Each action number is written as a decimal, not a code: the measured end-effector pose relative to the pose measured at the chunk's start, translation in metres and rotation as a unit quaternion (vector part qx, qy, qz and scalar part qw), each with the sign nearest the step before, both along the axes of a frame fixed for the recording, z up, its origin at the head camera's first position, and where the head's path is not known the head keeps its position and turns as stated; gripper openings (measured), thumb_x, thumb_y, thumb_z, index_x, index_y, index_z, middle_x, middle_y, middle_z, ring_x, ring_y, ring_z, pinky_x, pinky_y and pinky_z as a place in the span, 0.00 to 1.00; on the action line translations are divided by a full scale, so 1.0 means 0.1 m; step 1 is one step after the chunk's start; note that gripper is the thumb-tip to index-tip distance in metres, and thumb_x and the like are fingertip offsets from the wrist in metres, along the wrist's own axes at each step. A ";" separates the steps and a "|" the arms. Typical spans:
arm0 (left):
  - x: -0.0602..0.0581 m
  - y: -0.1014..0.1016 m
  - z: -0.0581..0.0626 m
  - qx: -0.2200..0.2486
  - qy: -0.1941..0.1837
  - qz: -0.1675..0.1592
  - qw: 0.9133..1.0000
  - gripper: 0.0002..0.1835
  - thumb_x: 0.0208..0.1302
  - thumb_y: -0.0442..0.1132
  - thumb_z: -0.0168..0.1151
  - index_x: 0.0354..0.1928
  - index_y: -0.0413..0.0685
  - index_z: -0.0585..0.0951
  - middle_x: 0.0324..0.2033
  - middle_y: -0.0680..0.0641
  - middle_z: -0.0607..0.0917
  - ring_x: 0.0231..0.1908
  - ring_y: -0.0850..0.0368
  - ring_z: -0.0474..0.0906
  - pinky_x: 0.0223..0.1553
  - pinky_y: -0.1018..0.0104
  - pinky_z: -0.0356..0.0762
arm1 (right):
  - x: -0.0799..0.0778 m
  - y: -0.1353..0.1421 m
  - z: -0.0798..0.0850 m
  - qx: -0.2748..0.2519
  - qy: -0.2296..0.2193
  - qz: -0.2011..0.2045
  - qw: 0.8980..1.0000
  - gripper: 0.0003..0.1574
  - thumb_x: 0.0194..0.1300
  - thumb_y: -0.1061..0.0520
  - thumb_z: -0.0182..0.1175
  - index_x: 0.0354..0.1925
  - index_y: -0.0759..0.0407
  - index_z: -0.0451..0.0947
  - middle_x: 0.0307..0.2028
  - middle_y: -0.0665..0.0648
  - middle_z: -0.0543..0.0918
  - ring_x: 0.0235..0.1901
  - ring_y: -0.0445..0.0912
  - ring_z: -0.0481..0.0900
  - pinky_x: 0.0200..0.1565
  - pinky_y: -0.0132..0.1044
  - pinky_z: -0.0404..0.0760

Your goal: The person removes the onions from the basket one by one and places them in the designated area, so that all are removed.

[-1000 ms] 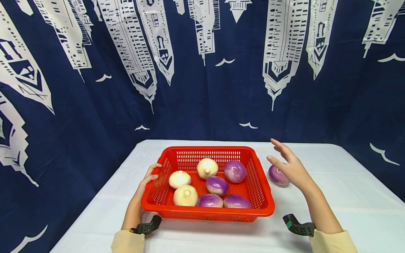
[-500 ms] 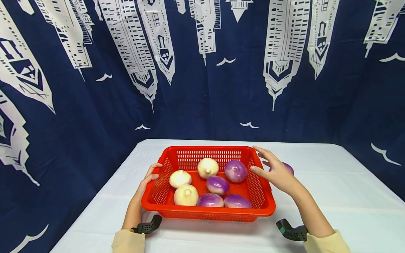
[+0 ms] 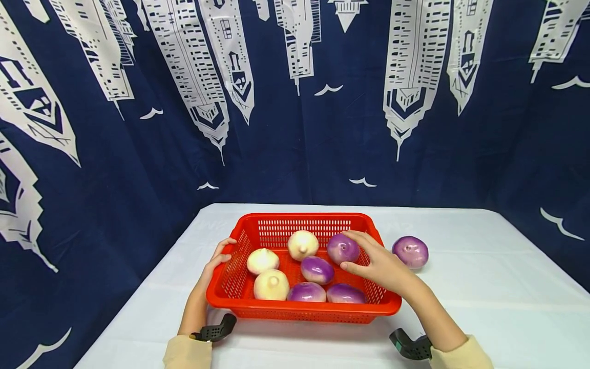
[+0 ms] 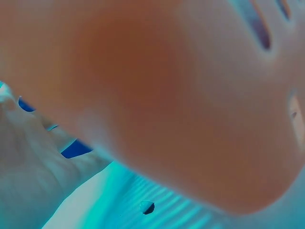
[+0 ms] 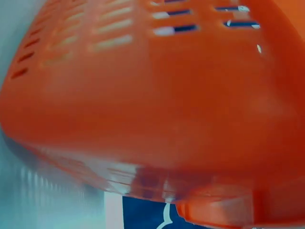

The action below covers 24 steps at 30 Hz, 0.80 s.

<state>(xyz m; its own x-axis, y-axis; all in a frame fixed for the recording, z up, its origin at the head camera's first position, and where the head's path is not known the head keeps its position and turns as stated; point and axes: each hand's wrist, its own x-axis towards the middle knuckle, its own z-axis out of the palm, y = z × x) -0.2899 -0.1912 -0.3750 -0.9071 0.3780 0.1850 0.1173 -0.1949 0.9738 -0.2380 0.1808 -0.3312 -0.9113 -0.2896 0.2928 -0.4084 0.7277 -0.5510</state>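
Observation:
A red plastic basket (image 3: 313,310) with slotted walls holds several turnips, some purple and some creamy white with a nub on top. My left hand (image 3: 209,269) holds the basket's left rim, fingertips over the edge; the left wrist view shows that hand (image 4: 33,162) beside the basket wall (image 4: 157,119). Over the basket's right side reaches my right hand (image 3: 380,264), its thumb and fingers spread around the right side of a purple turnip (image 3: 340,249). In the right wrist view the basket's outer wall (image 5: 143,105) hides this hand.
Another purple turnip (image 3: 410,252) lies on the white tablecloth (image 3: 484,266) to the right of the basket. A navy curtain (image 3: 304,169) with white building prints hangs behind the table.
My right hand has moved left and down from above the turnip outside the basket to the purple turnip inside, uncovering the outer one. My left hand and the basket stay put.

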 end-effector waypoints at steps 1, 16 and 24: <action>0.00 0.00 0.00 0.000 0.000 0.000 1.000 0.22 0.60 0.30 0.28 0.54 0.55 0.57 0.55 0.46 0.59 0.52 0.54 0.63 0.49 0.66 0.70 | 0.00 -0.02 0.00 0.005 0.000 0.001 1.000 0.44 0.52 0.38 0.60 0.65 0.46 0.58 0.64 0.57 0.63 0.61 0.57 0.65 0.52 0.60 0.69; 0.00 -0.01 0.00 -0.007 -0.007 0.008 1.000 0.22 0.60 0.30 0.28 0.54 0.57 0.58 0.55 0.46 0.58 0.52 0.52 0.62 0.49 0.65 0.70 | 0.06 -0.17 -0.06 0.100 -0.048 0.008 0.994 0.45 0.49 0.28 0.56 0.63 0.40 0.62 0.61 0.50 0.69 0.60 0.52 0.68 0.54 0.65 0.61; -0.01 -0.01 -0.01 -0.006 0.008 0.002 1.000 0.21 0.60 0.30 0.29 0.53 0.58 0.59 0.54 0.48 0.60 0.51 0.54 0.63 0.49 0.66 0.71 | 0.06 -0.20 -0.05 0.140 -0.067 0.023 0.988 0.43 0.48 0.30 0.58 0.60 0.44 0.67 0.58 0.48 0.72 0.55 0.52 0.72 0.52 0.62 0.66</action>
<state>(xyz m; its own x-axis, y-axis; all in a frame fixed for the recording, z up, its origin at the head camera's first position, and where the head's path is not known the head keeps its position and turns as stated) -0.2910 -0.1926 -0.3762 -0.9054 0.3767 0.1956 0.1345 -0.1825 0.9740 -0.2319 0.1608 -0.3362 -0.9205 -0.3838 0.0737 -0.3817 0.8420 -0.3812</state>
